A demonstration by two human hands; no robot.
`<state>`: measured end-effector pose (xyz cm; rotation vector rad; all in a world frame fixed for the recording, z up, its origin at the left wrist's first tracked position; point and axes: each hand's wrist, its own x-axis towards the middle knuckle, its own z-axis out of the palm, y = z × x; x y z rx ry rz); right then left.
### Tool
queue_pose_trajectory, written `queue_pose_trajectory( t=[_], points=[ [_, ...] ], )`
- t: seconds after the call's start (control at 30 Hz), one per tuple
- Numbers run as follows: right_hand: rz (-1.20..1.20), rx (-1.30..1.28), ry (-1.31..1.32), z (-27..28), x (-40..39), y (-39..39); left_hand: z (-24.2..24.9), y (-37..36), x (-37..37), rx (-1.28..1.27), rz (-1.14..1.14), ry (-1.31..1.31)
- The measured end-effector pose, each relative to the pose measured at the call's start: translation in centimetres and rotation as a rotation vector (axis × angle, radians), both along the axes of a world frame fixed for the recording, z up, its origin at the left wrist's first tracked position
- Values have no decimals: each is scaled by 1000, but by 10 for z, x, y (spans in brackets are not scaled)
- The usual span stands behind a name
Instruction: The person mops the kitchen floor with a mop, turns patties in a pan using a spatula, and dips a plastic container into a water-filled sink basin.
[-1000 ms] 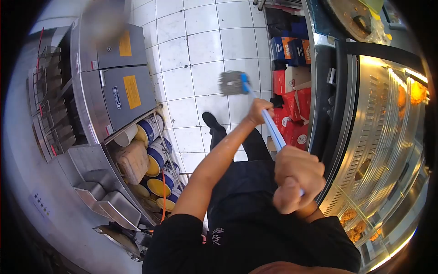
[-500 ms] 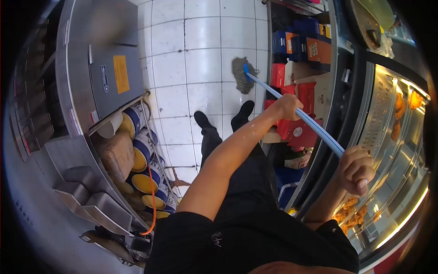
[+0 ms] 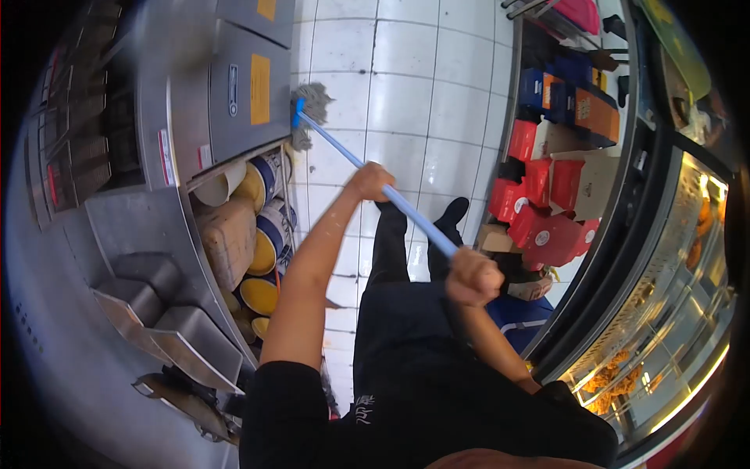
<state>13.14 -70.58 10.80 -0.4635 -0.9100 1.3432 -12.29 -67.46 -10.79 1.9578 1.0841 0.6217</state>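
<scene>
Mop head swung across the floor to the grey cabinet, hands following

Since the earlier frame, the mop head [image 3: 314, 102] has crossed from the red-box side to beside the grey cabinet [image 3: 230, 137], and both hands have shifted leftward too.

Fingers of the left hand [image 3: 373, 181] are curled closed around the light-blue handle [image 3: 418, 219], partway along it. The right hand [image 3: 475, 277] makes a tight fist at the upper end, in front of the dark trousers [image 3: 394, 328]. The left arm reaches forward, only slightly bent; the right forearm angles inward from the display-case side. The handle slants down and away to a bright blue clamp [image 3: 298, 113], where shaggy grey strands spread on the floor [image 3: 398, 105], shiny white square tiles with dark joints.

On the left, smooth metal doors bear orange labels. Below are round blue-and-white tins [image 3: 269, 238] with yellow ends and a brown wrapped block [image 3: 229, 242]; nearer sit angular steel pans [image 3: 191, 340]. On the right, folded red boxes [image 3: 551, 184] crowd a low shelf, and beyond it the glass display case [image 3: 656, 297] glows warmly over crusty golden food [image 3: 613, 379]. One black shoe [image 3: 453, 213] stands on the tiles.
</scene>
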Motion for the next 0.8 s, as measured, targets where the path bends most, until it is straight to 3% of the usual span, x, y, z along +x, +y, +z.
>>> queue_pose_trajectory(
  t=[0.1,0.23,0.33,0.6,0.8],
  points=[
    [-59,-86,-123,9,-36,-25,7,-17,-29,-48,32,58],
    [-100,-174,-129,21,2,-3,4,-3,7,-75,61,120],
    [-85,-172,-153,43,58,12,13,10,72,-35,83,149],
    [-114,-37,-446,199,201,42,100,26,315,48,169,-403],
    [-128,42,-645,226,246,42,120,34,436,137,277,-574]
  ],
)
